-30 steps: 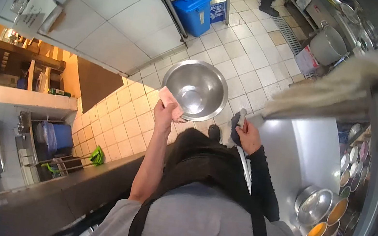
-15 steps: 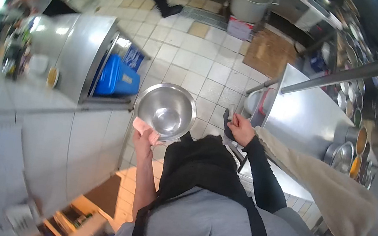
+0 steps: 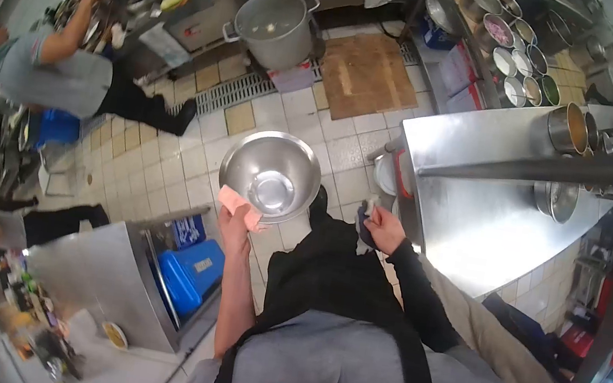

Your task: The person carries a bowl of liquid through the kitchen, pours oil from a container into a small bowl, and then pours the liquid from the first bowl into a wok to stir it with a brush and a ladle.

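My left hand [image 3: 236,227] is closed on the rim of a wide stainless steel mixing bowl [image 3: 247,163], with a folded pink cloth [image 3: 234,200] between fingers and metal. The bowl is tilted toward me, and nothing but reflections shows inside. Off to the right, my right hand [image 3: 386,231] grips a small, crumpled dark cloth [image 3: 364,232] with a pale grey part sticking up. Beside my right forearm runs a long beige cloth [image 3: 476,328]; how it is held up cannot be made out.
A steel table [image 3: 467,176] stands at my right, with pots [image 3: 567,129] on it. Ahead are a large stockpot [image 3: 273,32] and a brown board [image 3: 367,78] on the tiled floor. A co-worker [image 3: 55,71] works at the stove, upper left. A blue bin [image 3: 187,277] sits by the left counter.
My view has swung: the table and stockpot now lie farther left, and the stove-side co-worker has come fully into view. Both hands keep their holds in front of me.
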{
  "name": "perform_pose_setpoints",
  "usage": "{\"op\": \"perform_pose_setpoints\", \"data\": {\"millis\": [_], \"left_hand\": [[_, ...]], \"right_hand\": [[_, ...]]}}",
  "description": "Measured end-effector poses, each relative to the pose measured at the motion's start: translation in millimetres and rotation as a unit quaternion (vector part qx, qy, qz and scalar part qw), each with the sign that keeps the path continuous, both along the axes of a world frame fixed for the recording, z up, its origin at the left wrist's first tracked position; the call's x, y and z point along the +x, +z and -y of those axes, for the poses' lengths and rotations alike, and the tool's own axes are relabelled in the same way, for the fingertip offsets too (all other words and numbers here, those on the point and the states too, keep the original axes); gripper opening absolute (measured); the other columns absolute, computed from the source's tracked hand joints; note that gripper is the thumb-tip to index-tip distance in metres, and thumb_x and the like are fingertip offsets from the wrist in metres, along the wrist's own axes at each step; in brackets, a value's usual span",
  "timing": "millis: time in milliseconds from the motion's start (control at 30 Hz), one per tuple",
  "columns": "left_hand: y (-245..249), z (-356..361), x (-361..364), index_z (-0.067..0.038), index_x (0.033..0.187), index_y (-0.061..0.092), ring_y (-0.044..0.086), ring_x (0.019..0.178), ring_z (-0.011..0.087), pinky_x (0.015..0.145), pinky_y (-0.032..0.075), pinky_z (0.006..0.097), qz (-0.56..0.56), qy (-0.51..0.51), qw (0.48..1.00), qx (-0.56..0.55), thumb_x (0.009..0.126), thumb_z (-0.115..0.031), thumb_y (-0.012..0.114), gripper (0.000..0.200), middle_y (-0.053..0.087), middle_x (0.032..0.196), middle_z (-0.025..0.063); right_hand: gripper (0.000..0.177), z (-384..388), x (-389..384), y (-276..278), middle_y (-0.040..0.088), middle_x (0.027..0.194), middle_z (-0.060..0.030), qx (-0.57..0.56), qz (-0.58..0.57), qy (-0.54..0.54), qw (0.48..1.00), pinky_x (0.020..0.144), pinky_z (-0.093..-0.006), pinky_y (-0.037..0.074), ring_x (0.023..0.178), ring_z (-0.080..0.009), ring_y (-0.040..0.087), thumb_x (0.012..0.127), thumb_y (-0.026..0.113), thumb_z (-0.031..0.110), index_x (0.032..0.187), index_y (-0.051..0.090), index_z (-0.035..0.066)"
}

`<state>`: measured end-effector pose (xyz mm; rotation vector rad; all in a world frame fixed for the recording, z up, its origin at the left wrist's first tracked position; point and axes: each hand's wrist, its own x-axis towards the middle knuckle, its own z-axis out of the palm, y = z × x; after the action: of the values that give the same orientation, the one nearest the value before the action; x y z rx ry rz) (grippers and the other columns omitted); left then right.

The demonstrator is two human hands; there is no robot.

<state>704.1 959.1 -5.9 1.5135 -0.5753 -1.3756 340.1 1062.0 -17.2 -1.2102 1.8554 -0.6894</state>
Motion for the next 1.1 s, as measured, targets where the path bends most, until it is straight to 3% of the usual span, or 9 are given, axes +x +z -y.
{"op": "perform_pose_setpoints", "data": {"millis": [233,467,533,600,667,800,933,1033,1100], "left_hand": [[10.4,192.7,-81.4,0.005,0.126,0.056,0.068,0.102,0.0219,0.089,0.055,0.0328,-0.026,-0.116,0.993,-0.014,0.088,0.002,0.062,0.038,0.066,0.119,0.0126],[-9.6,348.6,-176.8,0.004,0.126,0.055,0.069,0.101,0.0217,0.086,0.056,0.0332,-0.039,-0.231,0.972,0.020,0.088,0.001,0.063,0.039,0.066,0.118,0.0127],[-24.2,387.8,-202.2,0.004,0.125,0.055,0.069,0.100,0.0216,0.085,0.057,0.0331,-0.053,-0.263,0.963,0.030,0.087,0.001,0.063,0.039,0.067,0.117,0.0128],[-39.2,426.7,-232.4,0.004,0.122,0.056,0.070,0.094,0.0222,0.079,0.059,0.0335,-0.056,-0.287,0.955,0.045,0.087,0.001,0.063,0.037,0.068,0.113,0.0132],[-57.0,463.6,-256.9,0.004,0.121,0.057,0.071,0.092,0.0223,0.075,0.060,0.0340,-0.043,-0.319,0.945,0.061,0.086,0.001,0.063,0.035,0.068,0.110,0.0132],[-66.6,524.7,-317.6,0.004,0.118,0.058,0.071,0.088,0.0216,0.072,0.059,0.0336,-0.014,-0.370,0.924,0.095,0.087,0.001,0.063,0.032,0.069,0.106,0.0123],[-59.1,578.5,-387.7,0.004,0.116,0.057,0.070,0.086,0.0208,0.072,0.059,0.0330,0.009,-0.408,0.904,0.128,0.087,0.001,0.061,0.029,0.068,0.104,0.0116],[-72.3,601.2,-430.7,0.003,0.115,0.057,0.070,0.083,0.0206,0.068,0.059,0.0334,0.014,-0.421,0.897,0.133,0.088,0.000,0.063,0.029,0.068,0.102,0.0112],[-89.7,620.3,-463.4,0.002,0.115,0.057,0.070,0.083,0.0203,0.067,0.059,0.0332,0.004,-0.408,0.905,0.121,0.088,-0.001,0.064,0.028,0.068,0.101,0.0108]], "right_hand": [[0.027,174.0,-26.3,87.5,0.047,0.069,-0.0172,-0.031,0.054,-0.062,0.996,0.063,-0.0454,0.040,0.067,-0.0377,0.050,0.088,0.070,0.015,0.081,0.047,0.003],[0.028,252.0,-80.2,68.0,0.046,0.069,-0.0169,-0.009,0.044,-0.213,0.976,0.065,-0.0437,0.041,0.066,-0.0339,0.048,0.088,0.071,0.017,0.085,0.049,0.001],[0.024,260.5,-99.3,53.1,0.051,0.077,-0.0204,0.033,0.044,-0.238,0.970,0.070,-0.0432,0.044,0.073,-0.0375,0.054,0.088,0.070,0.018,0.095,0.055,0.001],[0.022,271.5,-123.1,49.3,0.063,0.087,-0.0188,0.041,0.017,-0.276,0.960,0.077,-0.0399,0.049,0.082,-0.0330,0.061,0.090,0.066,0.015,0.107,0.061,0.002],[0.030,260.2,-156.8,18.5,0.071,0.106,-0.0163,-0.067,0.110,-0.365,0.922,0.091,-0.0366,0.050,0.099,-0.0268,0.065,0.093,0.060,0.008,0.121,0.063,0.000],[0.036,211.4,-237.6,22.3,0.067,0.124,-0.0171,-0.049,-0.094,-0.525,0.844,0.102,-0.0338,0.046,0.114,-0.0237,0.062,0.096,0.049,0.000,0.131,0.058,-0.006],[0.038,197.9,-293.0,77.1,0.064,0.131,-0.0194,-0.169,-0.078,-0.693,0.697,0.108,-0.0382,0.042,0.122,-0.0263,0.059,0.099,0.047,0.001,0.135,0.057,-0.004],[0.041,189.9,-315.9,78.4,0.056,0.141,-0.0212,0.007,-0.379,-0.651,0.657,0.112,-0.0397,0.039,0.131,-0.0296,0.053,0.099,0.052,0.005,0.139,0.055,-0.002],[0.044,195.4,-337.2,38.8,0.050,0.146,-0.0241,0.016,-0.431,-0.551,0.715,0.113,-0.0401,0.037,0.136,-0.0342,0.048,0.098,0.056,0.008,0.141,0.054,-0.001]]}}
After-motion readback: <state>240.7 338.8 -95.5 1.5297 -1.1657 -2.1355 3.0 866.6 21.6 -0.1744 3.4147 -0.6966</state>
